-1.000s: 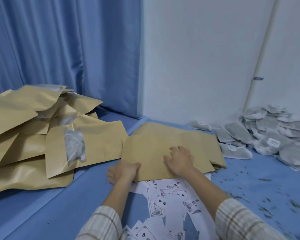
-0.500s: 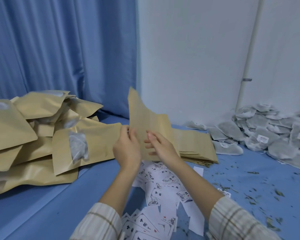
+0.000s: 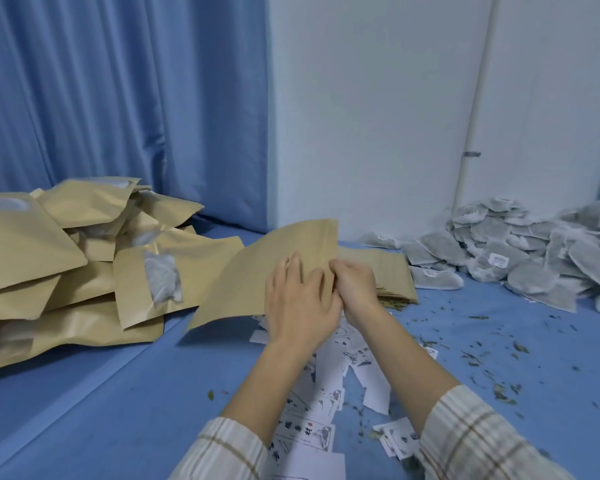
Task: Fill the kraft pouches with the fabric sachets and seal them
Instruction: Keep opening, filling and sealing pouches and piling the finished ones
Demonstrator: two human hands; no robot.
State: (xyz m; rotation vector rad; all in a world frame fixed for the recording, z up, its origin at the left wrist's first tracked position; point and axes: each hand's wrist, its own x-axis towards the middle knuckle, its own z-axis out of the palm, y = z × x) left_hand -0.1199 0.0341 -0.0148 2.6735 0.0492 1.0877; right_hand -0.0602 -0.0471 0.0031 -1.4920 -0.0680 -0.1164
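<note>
A flat empty kraft pouch (image 3: pixel 257 271) is held tilted above the blue surface, its free end pointing left. My left hand (image 3: pixel 300 306) lies over its right end with the fingers spread along it. My right hand (image 3: pixel 355 289) grips the same end with curled fingers. Behind my hands lies a stack of empty kraft pouches (image 3: pixel 388 275). Grey fabric sachets (image 3: pixel 520 251) are heaped at the right by the wall.
A big pile of filled kraft pouches (image 3: pixel 84 265) with clear windows takes up the left. Printed white paper labels (image 3: pixel 326 393) lie scattered under my forearms. Dried leaf crumbs (image 3: pixel 482 348) litter the blue surface (image 3: pixel 118 393) on the right. A white wall and blue curtain stand behind.
One pouch came off the flat stack, was lifted upright, and now is tipped down to the left. Both hands moved together onto its right end.
</note>
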